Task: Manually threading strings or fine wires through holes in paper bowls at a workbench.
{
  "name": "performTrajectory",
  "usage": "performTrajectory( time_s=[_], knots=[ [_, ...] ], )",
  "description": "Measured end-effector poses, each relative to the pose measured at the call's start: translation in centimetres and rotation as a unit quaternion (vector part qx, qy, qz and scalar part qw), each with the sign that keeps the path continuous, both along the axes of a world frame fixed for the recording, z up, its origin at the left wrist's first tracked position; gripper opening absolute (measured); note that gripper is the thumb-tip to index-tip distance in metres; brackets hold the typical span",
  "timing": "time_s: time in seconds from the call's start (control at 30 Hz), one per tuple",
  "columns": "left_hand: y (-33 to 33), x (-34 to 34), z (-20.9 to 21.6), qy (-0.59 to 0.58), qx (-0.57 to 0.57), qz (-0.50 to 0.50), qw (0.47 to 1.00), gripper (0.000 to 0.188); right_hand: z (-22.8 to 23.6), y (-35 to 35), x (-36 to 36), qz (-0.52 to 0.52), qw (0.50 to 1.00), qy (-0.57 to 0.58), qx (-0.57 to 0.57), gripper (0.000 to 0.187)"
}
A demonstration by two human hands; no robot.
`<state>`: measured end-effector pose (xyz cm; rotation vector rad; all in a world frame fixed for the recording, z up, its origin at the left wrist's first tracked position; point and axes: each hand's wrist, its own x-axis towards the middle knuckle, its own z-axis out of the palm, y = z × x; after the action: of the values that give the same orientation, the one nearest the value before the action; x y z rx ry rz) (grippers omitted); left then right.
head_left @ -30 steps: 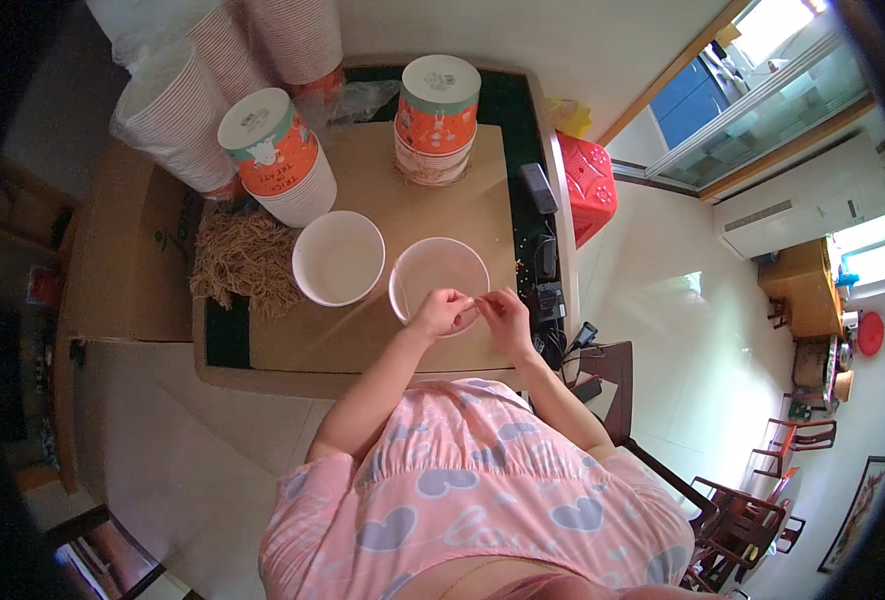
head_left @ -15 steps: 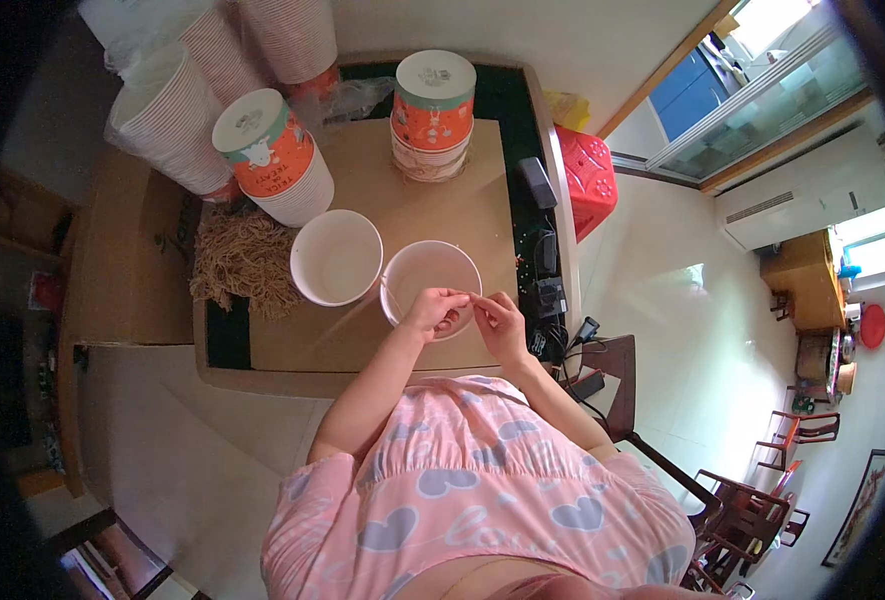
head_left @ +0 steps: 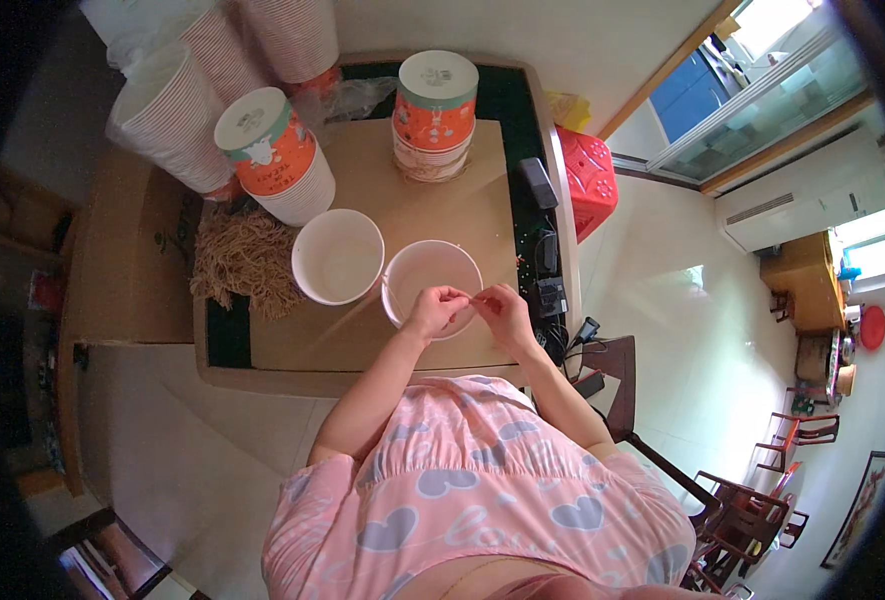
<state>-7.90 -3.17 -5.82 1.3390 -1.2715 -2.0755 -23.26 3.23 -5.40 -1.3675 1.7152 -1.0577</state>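
Observation:
Over the near right part of a white paper bucket (head_left: 417,262), my left hand (head_left: 439,310) and my right hand (head_left: 503,315) meet with fingertips pinched together. Both are closed on a thin end of twine, mostly hidden by the fingers. At the bucket's left rim a thin tan strand of twine (head_left: 390,288) shows. A second open white bucket (head_left: 338,258) stands just to the left, its mouth facing up. Left of that lies a tangled heap of brown twine (head_left: 242,262).
Upside-down stacks of orange and green buckets stand at the back left (head_left: 280,150) and back middle (head_left: 435,110), the latter with twine around its lower rims. More nested buckets (head_left: 167,120) in plastic are beyond. Black adapters (head_left: 550,295) line the table's right edge, beside a red stool (head_left: 584,175).
My right hand has turned slightly, its fingers shifting at the pinch. My left hand has barely moved, and the buckets stand where they were.

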Motion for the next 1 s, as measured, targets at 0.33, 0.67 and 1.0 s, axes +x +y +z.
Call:
performTrajectory(
  time_s=[0.33, 0.67, 1.0],
  knots=[
    [0.5, -0.1, 0.1, -0.063, -0.305, -0.010, 0.950, 0.014, 0.5, -0.1, 0.2, -0.005, 1.000, 0.011, -0.012, 0.007],
    [0.3, 0.8, -0.3, -0.108, -0.312, -0.005, 0.944, 0.007, 2.4, 0.2, 0.7, 0.029, 0.986, 0.155, -0.061, 0.028],
    [0.7, 1.2, -0.2, -0.101, -0.295, -0.007, 0.950, 0.007, 2.9, -0.4, 1.3, 0.077, 0.971, 0.225, 0.012, 0.013]
  ],
)
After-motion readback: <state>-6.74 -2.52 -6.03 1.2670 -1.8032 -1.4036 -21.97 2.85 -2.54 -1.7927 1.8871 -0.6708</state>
